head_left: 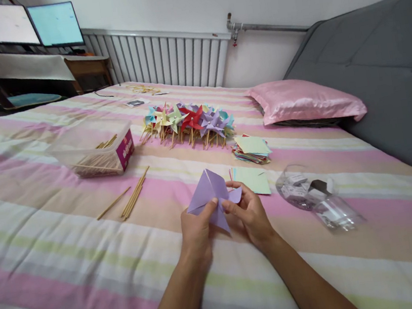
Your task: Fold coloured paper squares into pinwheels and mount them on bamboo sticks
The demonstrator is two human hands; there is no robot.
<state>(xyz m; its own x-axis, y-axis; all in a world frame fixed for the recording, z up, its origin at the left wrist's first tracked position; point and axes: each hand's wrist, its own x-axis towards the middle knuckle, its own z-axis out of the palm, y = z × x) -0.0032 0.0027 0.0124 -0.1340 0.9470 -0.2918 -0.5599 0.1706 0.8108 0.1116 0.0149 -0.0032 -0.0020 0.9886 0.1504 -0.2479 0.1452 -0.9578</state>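
Pinching part-folded purple paper [207,187] in left hand [196,230] and right hand [252,215] toward near edge of bed [92,273]; pinwheels [192,119] beyond look done, sticks [134,197], paper squares [253,145] remain.

No text readable; characters on purple label [126,151] of plastic box [75,156] blurred.

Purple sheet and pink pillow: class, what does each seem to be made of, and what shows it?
Purple sheet: matte paper, probably; it looks thin, with crisp edges. Pink pillow: smooth, glossy fabric, perhaps satin, judging by its sheen.
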